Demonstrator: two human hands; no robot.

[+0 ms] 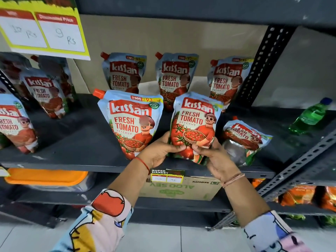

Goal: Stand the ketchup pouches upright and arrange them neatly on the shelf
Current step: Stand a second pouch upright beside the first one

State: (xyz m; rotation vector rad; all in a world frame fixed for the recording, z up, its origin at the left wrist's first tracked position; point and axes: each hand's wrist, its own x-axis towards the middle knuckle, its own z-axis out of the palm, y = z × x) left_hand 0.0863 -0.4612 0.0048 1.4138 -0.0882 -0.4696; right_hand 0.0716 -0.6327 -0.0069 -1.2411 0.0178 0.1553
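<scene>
Both my hands grip the bottom of one ketchup pouch (195,122), held upright at the front of the dark shelf (76,142). My left hand (160,151) pinches its lower left corner and my right hand (212,157) its lower right. Just left of it stands another upright pouch (130,120). To the right, a pouch (243,140) lies slumped on its side. Three pouches stand in a row at the back: left (123,73), middle (175,77), right (226,80).
More ketchup pouches (43,91) stand on the neighbouring shelf at left, under a yellow price sign (41,30). A green bottle (311,115) lies at the right. A perforated metal upright (258,66) bounds the bay. Below are a cardboard box (180,188) and an orange lid (45,176).
</scene>
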